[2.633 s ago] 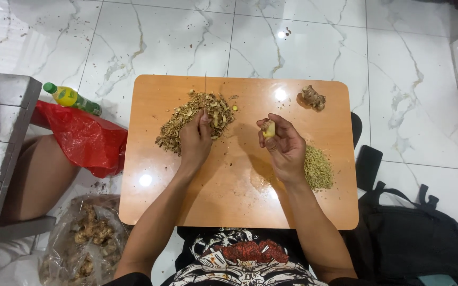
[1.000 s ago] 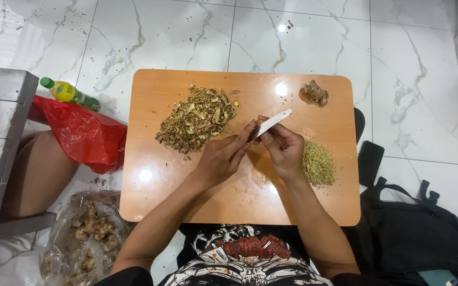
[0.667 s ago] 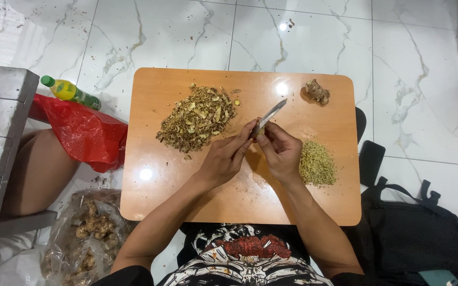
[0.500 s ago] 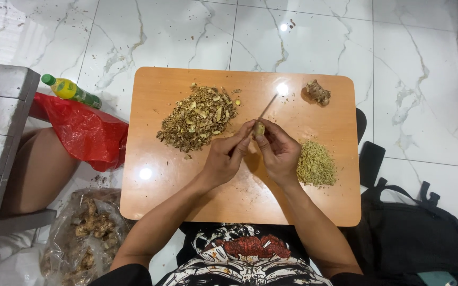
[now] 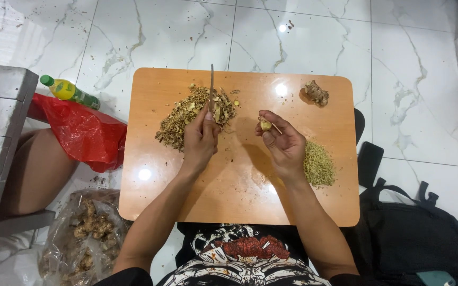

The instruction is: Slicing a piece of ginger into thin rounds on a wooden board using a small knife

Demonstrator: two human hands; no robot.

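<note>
The left hand (image 5: 200,140) has swung the knife (image 5: 211,87) away over the peelings pile (image 5: 194,114) on the wooden board (image 5: 239,196); the right hand (image 5: 283,145), beside that pile, pinches a small ginger piece (image 5: 265,124) in closed fingertips: firm, light, probably slick where peeled

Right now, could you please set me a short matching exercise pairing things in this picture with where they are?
Things:
1. knife
2. small peeled ginger piece
3. unpeeled ginger root
4. green-capped bottle

Places:
A. on the floor by the red bag
B. in the left hand
C. far right corner of the wooden board
D. in the right hand

Pairs: 1-B, 2-D, 3-C, 4-A
</note>
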